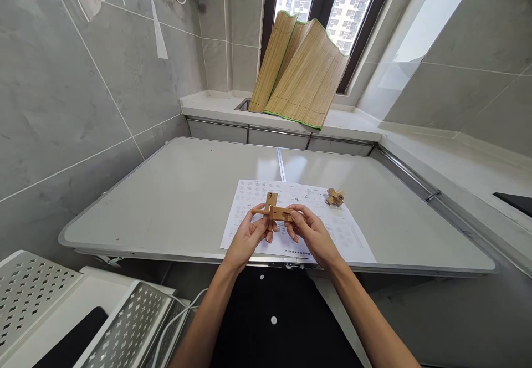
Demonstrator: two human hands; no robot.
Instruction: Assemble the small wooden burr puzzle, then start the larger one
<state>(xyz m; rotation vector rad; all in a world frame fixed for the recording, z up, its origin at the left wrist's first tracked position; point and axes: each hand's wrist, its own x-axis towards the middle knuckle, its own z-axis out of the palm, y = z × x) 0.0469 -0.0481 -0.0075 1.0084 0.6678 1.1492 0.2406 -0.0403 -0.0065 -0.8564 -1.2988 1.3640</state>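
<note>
A grey-tiled room with a window at the far end holds a pale folding table (174, 202), and the work sits over its near edge. Just above the table, both hands carry a small wooden puzzle assembly (274, 210): notched bars crossed at right angles, one standing upright through a flat one. The left hand (248, 236) pinches the left end of the flat bar between thumb and fingertips, and the right hand (312, 232) grips the right end the same way. Held from both ends like this, the crossing stays open to view and the bars are likely kept from sliding apart.

Directly beneath lies a printed instruction sheet (344, 235), flat on the table, close enough to be read while the pieces are handled. On its far right corner rests a second wooden puzzle piece (335, 196), a small knotted cluster, apart from the hands and untouched.

Further off, a rolled bamboo mat (299, 74) leans against the window ledge. At lower left, a perforated white metal rack (37, 290) and some cables sit below table level. Nothing lies between the hands and the sheet.
</note>
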